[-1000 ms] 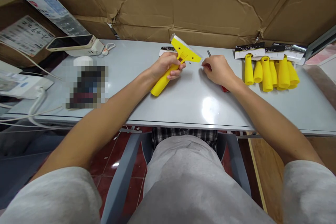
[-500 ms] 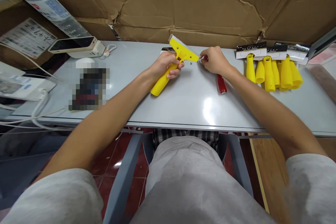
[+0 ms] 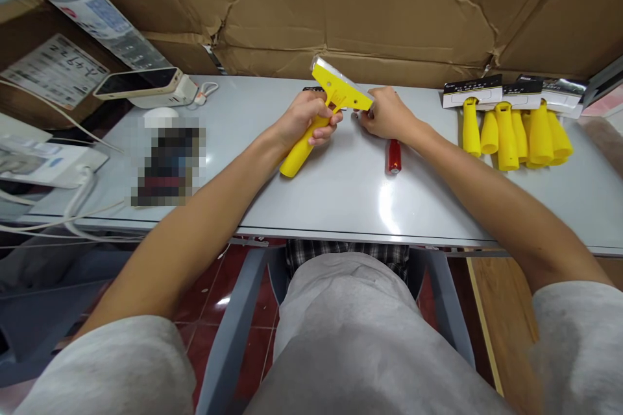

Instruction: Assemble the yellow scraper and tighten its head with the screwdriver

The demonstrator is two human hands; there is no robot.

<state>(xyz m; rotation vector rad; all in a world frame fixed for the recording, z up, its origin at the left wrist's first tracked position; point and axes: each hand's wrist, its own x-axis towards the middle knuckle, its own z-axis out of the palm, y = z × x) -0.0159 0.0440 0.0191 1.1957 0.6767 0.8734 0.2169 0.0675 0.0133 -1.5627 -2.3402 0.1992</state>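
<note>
My left hand is closed round the neck of a yellow scraper, whose wide head tilts up and to the right. A metal strip runs along the head's upper edge. My right hand is beside the head's right end, fingers bent and pointing down at the table. Its fingertips are close to a tiny dark piece, perhaps a screw. From under this palm sticks out the red handle of a tool; its other end is hidden. A black card lies partly behind my left hand.
Several yellow scraper handles with black-and-white cards lie at the right. On the left are a phone on a white block, a blurred-out object, a power strip with cables and a plastic bottle. Cardboard stands behind the table.
My right hand has shifted a little left and lower, its fingertips now near the tiny piece. The red handle has swung left with it. My left hand and the scraper are almost unmoved.
</note>
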